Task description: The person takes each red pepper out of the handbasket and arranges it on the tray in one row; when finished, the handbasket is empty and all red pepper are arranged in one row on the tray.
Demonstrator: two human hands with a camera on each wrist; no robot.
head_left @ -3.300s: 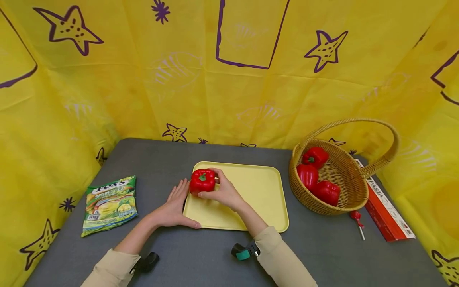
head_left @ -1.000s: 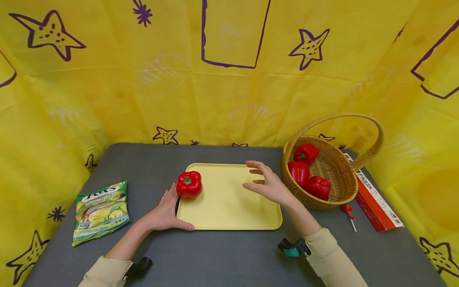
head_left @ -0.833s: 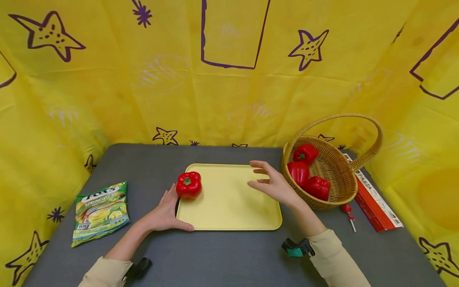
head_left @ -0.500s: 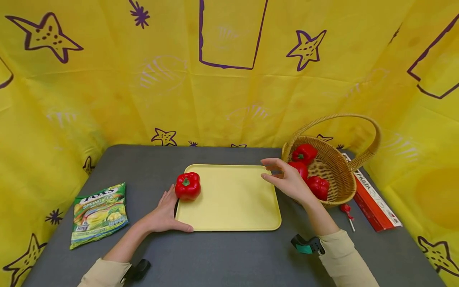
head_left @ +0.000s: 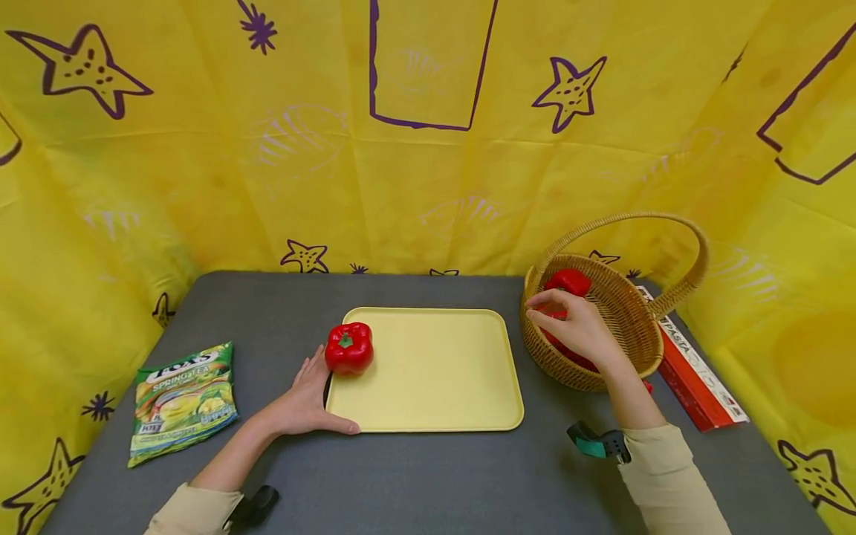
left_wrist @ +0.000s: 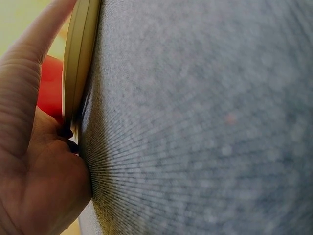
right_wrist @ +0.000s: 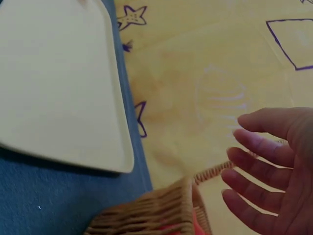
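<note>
A red bell pepper [head_left: 349, 348] with a green stem sits at the left end of the pale yellow tray [head_left: 435, 371]. My left hand [head_left: 304, 401] rests against the tray's left edge, thumb along the front corner and fingers beside the pepper. In the left wrist view the thumb [left_wrist: 24, 83] lies along the tray rim [left_wrist: 80, 54]. Over the left side of the wicker basket [head_left: 565, 371] hovers my right hand [head_left: 575, 327], fingers apart and slightly bent, holding nothing. Beneath it are red bell peppers [head_left: 568, 281], partly hidden by the hand.
A green candy bag [head_left: 183, 401] lies at the left of the grey table. Right of the basket lies a red and white pasta box [head_left: 702, 371]. A lollipop [head_left: 647, 386] is mostly hidden behind my right arm. The basket's tall handle [head_left: 698, 253] arches up; yellow cloth hangs behind.
My right hand released the bell pepper at the tray's left end, then moved right across the tray to above the basket. My left hand stays at the tray edge.
</note>
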